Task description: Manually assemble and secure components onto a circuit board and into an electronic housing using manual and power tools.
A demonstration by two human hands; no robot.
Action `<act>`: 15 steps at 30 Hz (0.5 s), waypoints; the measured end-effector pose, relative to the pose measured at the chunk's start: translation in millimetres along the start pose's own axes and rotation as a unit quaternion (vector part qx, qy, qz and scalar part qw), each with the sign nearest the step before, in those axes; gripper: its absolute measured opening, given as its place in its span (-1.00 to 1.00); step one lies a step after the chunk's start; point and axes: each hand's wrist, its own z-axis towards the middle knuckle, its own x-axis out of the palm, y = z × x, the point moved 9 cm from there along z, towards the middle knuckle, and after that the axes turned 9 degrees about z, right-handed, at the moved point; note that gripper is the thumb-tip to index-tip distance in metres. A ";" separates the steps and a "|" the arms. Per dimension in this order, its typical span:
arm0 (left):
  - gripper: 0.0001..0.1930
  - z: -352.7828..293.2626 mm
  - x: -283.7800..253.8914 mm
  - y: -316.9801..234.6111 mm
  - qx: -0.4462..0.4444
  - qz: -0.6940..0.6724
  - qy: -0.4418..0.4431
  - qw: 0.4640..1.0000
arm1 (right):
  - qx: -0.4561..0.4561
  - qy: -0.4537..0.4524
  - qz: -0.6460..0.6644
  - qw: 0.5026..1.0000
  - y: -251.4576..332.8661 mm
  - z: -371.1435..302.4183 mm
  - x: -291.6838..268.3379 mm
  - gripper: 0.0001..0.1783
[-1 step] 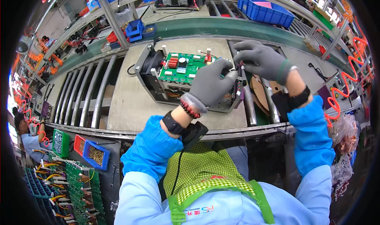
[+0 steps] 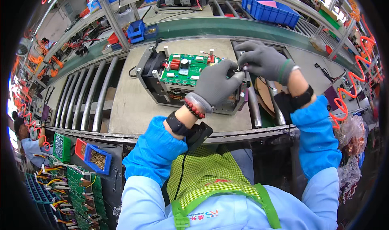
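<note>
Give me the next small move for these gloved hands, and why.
Perhaps bring the left hand slightly closer to the right hand: their fingertips nearly meet near the right end of the metal unit, beside its green circuit board. Anything between them is too small to identify.

The left hand (image 2: 219, 82) and the right hand (image 2: 265, 62) are covered by grey fabric gloves (image 2: 210, 88), the right one trimmed with green near its cuff. A bracelet (image 2: 194, 109) of red and dark beads is worn at the left wrist. Both wrists are circled by black straps (image 2: 177, 126) fitted with boxy black modules (image 2: 199, 136); from the left one a thin black cable (image 2: 183, 167) is led down. The forearms are covered by bright blue gathered oversleeves (image 2: 152, 145). Over a light blue shirt (image 2: 150, 203), marked with a small red-and-blue logo (image 2: 204, 216), a yellow-green checked apron (image 2: 210, 171) is worn, edged in plain green and marked with red. Greyish-blue trousers (image 2: 244, 163) are partly shown.
</note>
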 end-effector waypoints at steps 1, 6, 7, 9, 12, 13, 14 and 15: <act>-0.67 6.9 6.1 -2.8 0.008 0.043 0.019 0.999 | 0.018 0.034 -0.024 0.999 -6.5 4.3 11.3 -0.75; -0.79 24.8 6.1 1.3 0.029 0.113 -0.028 0.993 | 0.034 0.009 -0.005 0.999 -12.9 9.2 16.2 -0.78; -0.79 26.1 4.4 2.2 0.049 0.111 -0.041 0.992 | 0.019 -0.005 -0.004 1.000 -8.9 8.9 14.0 -0.77; -0.79 28.8 5.7 7.3 0.070 0.113 -0.046 0.990 | 0.005 -0.034 0.029 0.999 -4.1 9.7 12.3 -0.82; -0.79 33.9 9.4 19.1 0.059 0.144 -0.028 0.987 | 0.074 -0.072 0.090 0.991 -12.8 7.0 15.1 -0.80; -0.79 33.5 9.3 19.6 0.061 0.148 -0.025 0.987 | 0.091 -0.075 0.116 0.986 -15.8 7.1 16.9 -0.80; -0.80 32.9 4.9 18.2 0.065 0.154 -0.044 0.985 | 0.108 -0.078 0.142 0.981 -19.5 7.2 19.1 -0.79; -0.80 28.7 2.3 15.8 0.069 0.161 -0.056 0.983 | 0.125 -0.082 0.169 0.974 -23.8 8.6 21.4 -0.79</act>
